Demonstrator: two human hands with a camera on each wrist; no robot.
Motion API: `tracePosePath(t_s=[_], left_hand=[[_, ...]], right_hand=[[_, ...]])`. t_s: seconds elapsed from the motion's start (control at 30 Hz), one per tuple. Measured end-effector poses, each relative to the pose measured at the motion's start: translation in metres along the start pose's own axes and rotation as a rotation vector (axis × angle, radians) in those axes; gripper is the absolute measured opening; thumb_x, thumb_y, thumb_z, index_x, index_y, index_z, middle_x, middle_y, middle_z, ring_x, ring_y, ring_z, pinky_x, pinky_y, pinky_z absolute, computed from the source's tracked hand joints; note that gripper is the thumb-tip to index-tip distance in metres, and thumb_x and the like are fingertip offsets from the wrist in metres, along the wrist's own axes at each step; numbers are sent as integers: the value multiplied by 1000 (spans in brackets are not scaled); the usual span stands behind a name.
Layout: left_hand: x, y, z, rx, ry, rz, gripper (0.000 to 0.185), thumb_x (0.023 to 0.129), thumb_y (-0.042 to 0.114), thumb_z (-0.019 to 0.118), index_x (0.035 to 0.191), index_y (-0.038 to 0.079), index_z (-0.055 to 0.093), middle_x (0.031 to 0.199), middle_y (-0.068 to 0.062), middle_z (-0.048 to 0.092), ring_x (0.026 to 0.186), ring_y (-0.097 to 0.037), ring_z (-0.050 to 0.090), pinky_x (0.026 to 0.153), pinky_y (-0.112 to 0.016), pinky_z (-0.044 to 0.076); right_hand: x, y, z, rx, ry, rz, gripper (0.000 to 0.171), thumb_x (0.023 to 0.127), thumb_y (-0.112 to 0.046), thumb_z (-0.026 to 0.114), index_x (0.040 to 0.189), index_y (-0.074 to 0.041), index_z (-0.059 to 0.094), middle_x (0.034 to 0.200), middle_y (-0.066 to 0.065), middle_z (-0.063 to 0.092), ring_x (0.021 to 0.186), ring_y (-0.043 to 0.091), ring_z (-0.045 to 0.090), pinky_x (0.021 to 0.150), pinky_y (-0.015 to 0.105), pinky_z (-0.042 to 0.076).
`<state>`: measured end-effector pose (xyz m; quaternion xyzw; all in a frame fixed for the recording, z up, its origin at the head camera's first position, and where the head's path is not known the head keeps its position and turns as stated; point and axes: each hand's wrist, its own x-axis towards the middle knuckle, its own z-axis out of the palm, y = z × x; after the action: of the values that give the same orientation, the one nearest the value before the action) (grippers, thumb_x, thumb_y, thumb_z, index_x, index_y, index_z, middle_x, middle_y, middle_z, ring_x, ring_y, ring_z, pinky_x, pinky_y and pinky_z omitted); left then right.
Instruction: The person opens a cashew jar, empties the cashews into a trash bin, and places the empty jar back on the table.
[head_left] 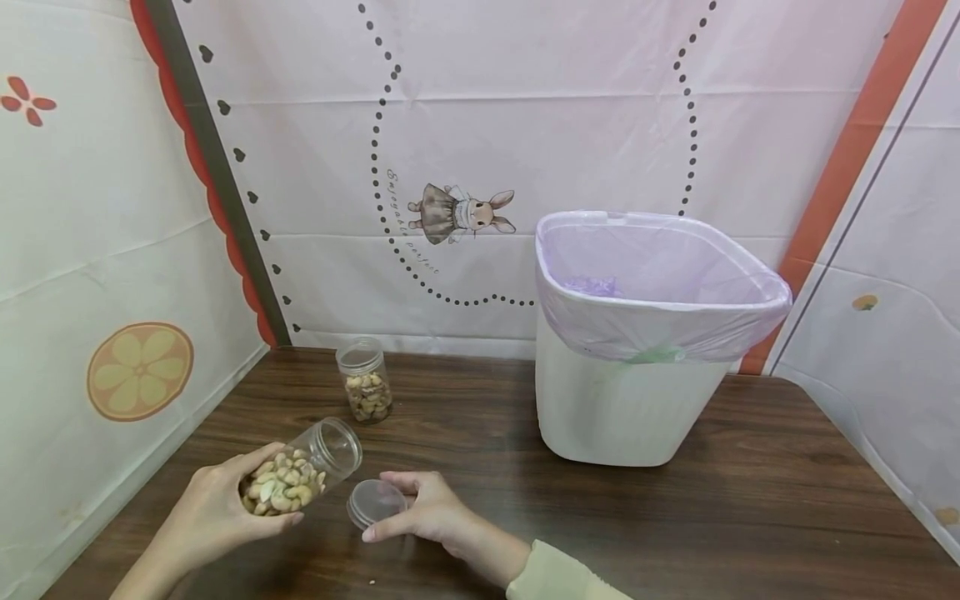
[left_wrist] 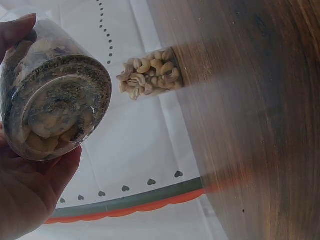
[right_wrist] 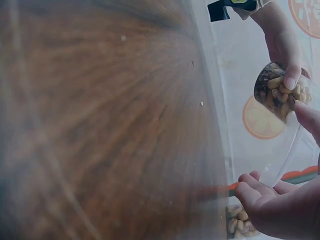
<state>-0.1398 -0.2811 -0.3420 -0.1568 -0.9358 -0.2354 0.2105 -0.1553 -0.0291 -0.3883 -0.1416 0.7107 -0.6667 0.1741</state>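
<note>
The left hand [head_left: 213, 508] grips the tilted jar of cashews [head_left: 296, 477] just above the table [head_left: 675, 517], its lid [head_left: 375, 502] already off and pinched in the right hand [head_left: 423, 508], with nothing poured out yet.

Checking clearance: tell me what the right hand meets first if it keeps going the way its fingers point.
Likely the tilted jar held in the left hand; the right hand, pinching the lid, points left toward it.

Curved script beside the rabbit on the backdrop [head_left: 525, 125] is too small to read.
</note>
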Motion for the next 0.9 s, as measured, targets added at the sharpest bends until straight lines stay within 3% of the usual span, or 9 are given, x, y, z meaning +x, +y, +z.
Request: tracePosePath(t_s=[0.23, 0.6, 0.9], left_hand=[[1, 0, 1, 4, 4, 13, 82, 44, 40, 89, 111, 1, 61, 96, -17, 67, 75, -18, 60, 59, -27, 47], [2, 2, 2, -13, -30, -12, 83, 46, 41, 88, 113, 0, 60, 98, -19, 66, 78, -23, 61, 59, -27, 47], [2, 3, 2, -18, -61, -39, 83, 47, 42, 87, 114, 3, 60, 97, -16, 66, 75, -13, 58, 58, -26, 46]], right_hand=[[-2, 0, 2, -95, -14, 18, 68, 60, -4, 82, 122, 0, 55, 122, 7, 58, 108, 15, 55, 94, 33, 41], [-3, 2, 4, -293, 0, -5, 73, 52, -8, 86, 120, -4, 58, 108, -3, 63, 94, 4, 54, 87, 24, 41], [-2, 1, 3, -447, -16, 8, 75, 51, -12, 87, 121, -8, 58, 108, 6, 66, 100, 12, 59, 88, 28, 45]])
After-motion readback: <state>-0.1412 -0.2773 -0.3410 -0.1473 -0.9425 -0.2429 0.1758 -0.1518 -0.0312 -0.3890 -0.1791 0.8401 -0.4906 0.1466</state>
